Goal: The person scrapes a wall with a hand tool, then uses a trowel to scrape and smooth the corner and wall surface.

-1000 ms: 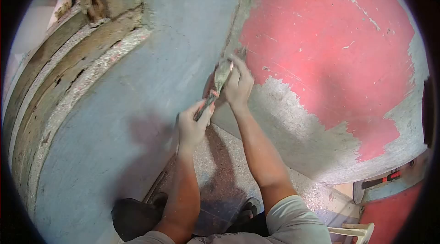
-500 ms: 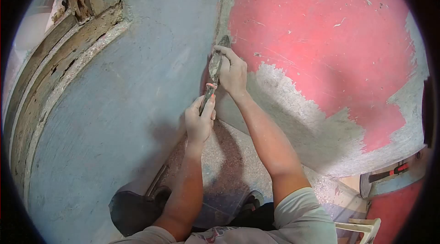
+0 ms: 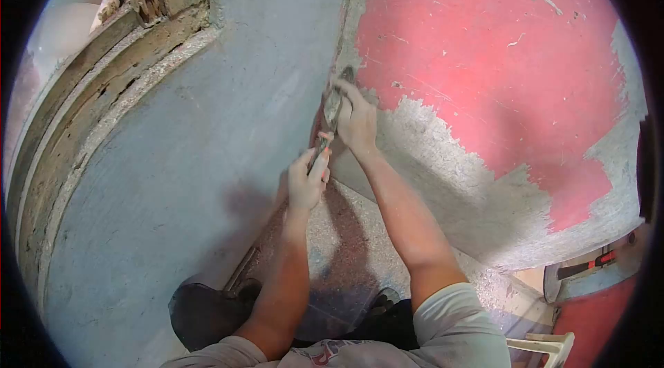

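Note:
My left hand (image 3: 304, 182) is closed around the dark handle of a narrow trowel (image 3: 333, 108), just below its orange-pink collar. The grey blade points up and away from me, coated with plaster or dust. My right hand (image 3: 358, 124) grips the blade from the right side, fingers wrapped over it and partly hiding it. A dark tip shows above my right fingers. The tool lies along the corner where the blue-grey wall (image 3: 173, 160) meets the pink wall (image 3: 470, 57). Whether the blade edge touches the wall is hidden.
Bare grey plaster (image 3: 443, 143) borders the pink paint. A worn curved moulding (image 3: 104, 119) edges the blue-grey wall. Below is a speckled floor (image 3: 353, 230) with my feet on it. At lower right are a red-and-black handled tool (image 3: 588, 265) and a pale plastic chair (image 3: 546, 347).
Both hands and the trowel appear slightly lower and to the right along the corner. The view has also shifted a little, with the walls moving right in the picture. The grip is unchanged.

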`<state>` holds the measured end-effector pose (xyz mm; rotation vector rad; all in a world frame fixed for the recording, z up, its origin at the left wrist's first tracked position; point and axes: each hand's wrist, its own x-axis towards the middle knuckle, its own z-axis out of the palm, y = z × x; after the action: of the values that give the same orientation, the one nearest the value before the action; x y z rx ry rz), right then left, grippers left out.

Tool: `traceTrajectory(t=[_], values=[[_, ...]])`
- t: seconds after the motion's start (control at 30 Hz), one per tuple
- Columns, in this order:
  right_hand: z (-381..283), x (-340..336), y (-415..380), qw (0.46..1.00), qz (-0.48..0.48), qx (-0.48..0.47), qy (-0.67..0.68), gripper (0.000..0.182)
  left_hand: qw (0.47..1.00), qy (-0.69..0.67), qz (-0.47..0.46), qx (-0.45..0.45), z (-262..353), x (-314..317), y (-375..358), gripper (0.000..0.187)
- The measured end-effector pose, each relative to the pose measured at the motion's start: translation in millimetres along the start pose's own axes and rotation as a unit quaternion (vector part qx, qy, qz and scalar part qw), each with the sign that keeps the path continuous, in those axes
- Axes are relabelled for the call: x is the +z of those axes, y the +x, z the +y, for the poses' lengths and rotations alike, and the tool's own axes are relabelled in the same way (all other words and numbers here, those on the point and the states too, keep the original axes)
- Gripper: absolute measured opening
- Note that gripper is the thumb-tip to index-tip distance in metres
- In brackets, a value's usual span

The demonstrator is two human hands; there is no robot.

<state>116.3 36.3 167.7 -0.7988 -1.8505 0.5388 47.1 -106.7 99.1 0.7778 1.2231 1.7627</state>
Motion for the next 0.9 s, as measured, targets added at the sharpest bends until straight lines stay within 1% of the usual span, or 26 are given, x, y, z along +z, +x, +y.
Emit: traceTrajectory(t=[0.03,0.07,0.1,0.17,0.23,0.27,0.3,0.37,0.4,0.43,0.47,0.5,0.53,0.6,0.67,0.7,0.73,0.8,0.83,0.87,0.9], values=[[26,7,-12,0.998,-0.030,-0.012,-0.050,0.037,1.000,-0.005,-0.004,-0.002,-23,-7,-3,0.029],[36,11,-24,0.998,-0.043,-0.008,-0.036,0.037,1.000,-0.013,-0.007,-0.003,-42,-13,-7,0.030],[34,10,-32,0.998,-0.059,-0.004,-0.023,0.036,1.000,-0.010,-0.003,-0.019,-41,-14,-12,0.032],[37,6,-27,0.995,-0.091,0.017,-0.025,0.036,1.000,0.009,0.003,-0.007,-37,-12,-7,0.031],[10,-2,0,0.999,-0.040,-0.020,0.007,0.035,0.999,0.041,0.013,0.005,2,-1,-5,0.029],[-2,-6,13,0.999,-0.013,-0.034,0.024,0.035,0.999,0.045,0.004,0.014,18,2,2,0.028],[-12,-8,25,0.998,-0.001,-0.054,0.027,0.034,0.999,0.049,-0.005,0.021,31,1,8,0.027],[-11,-5,24,0.999,0.000,-0.044,0.014,0.034,0.998,0.062,-0.011,0.017,47,3,8,0.026],[-10,-3,25,0.999,0.002,-0.041,0.010,0.033,0.999,0.034,-0.008,0.015,32,2,10,0.026],[3,3,14,0.999,-0.004,-0.046,0.017,0.033,1.000,0.006,-0.005,0.012,2,-1,11,0.026],[16,7,1,0.999,-0.036,-0.033,0.006,0.033,1.000,-0.022,-0.001,0.008,-22,-5,7,0.027],[31,10,-13,0.997,-0.069,-0.021,-0.006,0.033,1.000,-0.016,0.011,-0.013,-34,-4,-3,0.028],[34,9,-20,0.994,-0.104,-0.009,-0.019,0.033,1.000,-0.023,0.015,-0.015,-35,-2,-7,0.028],[35,7,-17,0.996,-0.082,-0.029,-0.001,0.033,0.999,-0.036,0.023,-0.022,-35,2,-13,0.029],[17,3,2,0.997,-0.044,-0.063,0.002,0.033,0.999,-0.017,0.027,-0.010,-14,7,-3,0.029],[11,5,13,0.998,-0.017,-0.064,0.007,0.029,0.999,-0.015,0.031,-0.009,9,11,0,0.029],[8,6,15,0.999,-0.020,-0.046,-0.001,0.029,0.999,-0.012,0.035,-0.007,19,13,0,0.029],[0,8,16,0.999,-0.027,-0.015,-0.014,0.029,1.000,-0.011,0.028,-0.005,-3,7,2,0.029],[16,16,8,0.999,-0.009,-0.038,-0.024,0.030,1.000,-0.009,0.025,-0.002,-15,2,3,0.028],[30,22,-4,0.999,-0.020,-0.033,-0.032,0.030,1.000,-0.008,0.021,0.003,-27,-3,4,0.028],[47,27,-19,0.998,-0.030,-0.029,-0.040,0.031,0.999,-0.026,0.018,-0.015,-35,-6,-4,0.027]])
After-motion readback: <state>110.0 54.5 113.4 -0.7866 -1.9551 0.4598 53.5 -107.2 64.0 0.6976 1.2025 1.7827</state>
